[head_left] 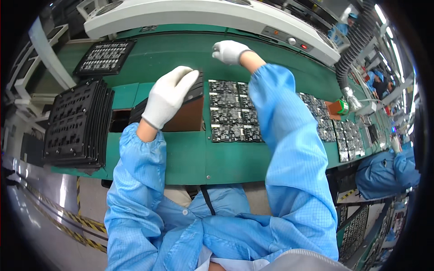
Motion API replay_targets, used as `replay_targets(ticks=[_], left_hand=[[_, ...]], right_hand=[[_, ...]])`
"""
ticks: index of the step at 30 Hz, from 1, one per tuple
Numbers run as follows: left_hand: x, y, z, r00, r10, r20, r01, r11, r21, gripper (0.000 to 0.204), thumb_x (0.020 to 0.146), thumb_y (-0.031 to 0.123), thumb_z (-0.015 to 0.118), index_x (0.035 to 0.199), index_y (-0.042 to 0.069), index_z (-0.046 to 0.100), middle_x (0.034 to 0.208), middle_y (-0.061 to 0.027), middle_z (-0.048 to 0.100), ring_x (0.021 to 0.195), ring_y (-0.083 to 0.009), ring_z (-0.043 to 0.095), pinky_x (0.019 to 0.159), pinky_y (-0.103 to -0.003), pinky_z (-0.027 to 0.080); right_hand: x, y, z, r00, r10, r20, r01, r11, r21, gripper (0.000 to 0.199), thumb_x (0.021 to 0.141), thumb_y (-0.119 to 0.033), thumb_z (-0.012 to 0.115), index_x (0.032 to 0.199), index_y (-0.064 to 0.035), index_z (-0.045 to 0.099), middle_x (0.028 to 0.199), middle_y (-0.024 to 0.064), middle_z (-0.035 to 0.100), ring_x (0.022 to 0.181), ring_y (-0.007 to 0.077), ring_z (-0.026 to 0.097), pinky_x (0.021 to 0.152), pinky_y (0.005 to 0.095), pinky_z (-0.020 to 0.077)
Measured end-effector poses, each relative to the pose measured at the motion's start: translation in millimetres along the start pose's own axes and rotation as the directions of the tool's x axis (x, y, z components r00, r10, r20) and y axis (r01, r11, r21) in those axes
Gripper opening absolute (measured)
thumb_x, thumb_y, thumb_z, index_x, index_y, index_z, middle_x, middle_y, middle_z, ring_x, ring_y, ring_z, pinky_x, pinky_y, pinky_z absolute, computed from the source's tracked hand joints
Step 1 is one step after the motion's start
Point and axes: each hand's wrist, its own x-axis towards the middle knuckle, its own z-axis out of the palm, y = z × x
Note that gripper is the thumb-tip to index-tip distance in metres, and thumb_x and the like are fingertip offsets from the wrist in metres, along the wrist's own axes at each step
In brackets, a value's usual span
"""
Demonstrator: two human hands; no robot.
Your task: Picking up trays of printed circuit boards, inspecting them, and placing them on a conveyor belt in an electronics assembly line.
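My left hand (166,97), in a white glove, is closed at a tilted black tray (194,93) and covers much of it; the fingertips are hidden. The tray leans over a brown block (185,118) on the green bench. Farther away and to the right, my white-gloved right hand (229,52) hovers over the mat with its fingers curled in. Whatever it may hold is hidden. Below it lies a panel of dark circuit boards (226,110), partly covered by my right sleeve.
A stack of black trays (70,124) stands at the left, with a board-filled tray (104,57) behind it. A white overhead unit (203,18) spans the back. More circuit boards (350,140), a flexible duct (357,45) and a co-worker's blue sleeve (384,174) are at the right.
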Motion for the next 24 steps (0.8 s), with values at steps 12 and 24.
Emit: replay_targets(ticks=[12, 24], left_hand=[[-6, -17, 1, 0.999, -0.012, 0.05, 0.002, 0.98, 0.197, 0.023, 0.098, 0.018, 0.057, 0.116, 0.006, 0.068, 0.104, -0.0169, 0.072, 0.096, -0.0332, 0.069, 0.083, -0.039, 0.055], [73, -183, -82, 0.642, -0.699, -0.315, 0.766, 0.583, 0.271, 0.058, 0.089, 0.042, 0.072, 0.13, 0.001, 0.064, 0.129, -0.0212, 0.068, 0.115, -0.0385, 0.067, 0.099, -0.047, 0.055]], right_hand=[[-143, -168, -29, 0.766, -0.329, -0.553, 0.317, 0.941, -0.12, 0.026, 0.093, -0.026, 0.065, 0.109, -0.0063, 0.067, 0.096, 0.0145, 0.068, 0.092, 0.0339, 0.067, 0.081, 0.0425, 0.0542], [-122, -147, -1, 0.87, -0.124, -0.477, 0.046, 0.984, -0.173, 0.037, 0.094, -0.041, 0.064, 0.084, -0.0065, 0.069, 0.088, 0.0126, 0.067, 0.089, 0.031, 0.066, 0.078, 0.0446, 0.0529]])
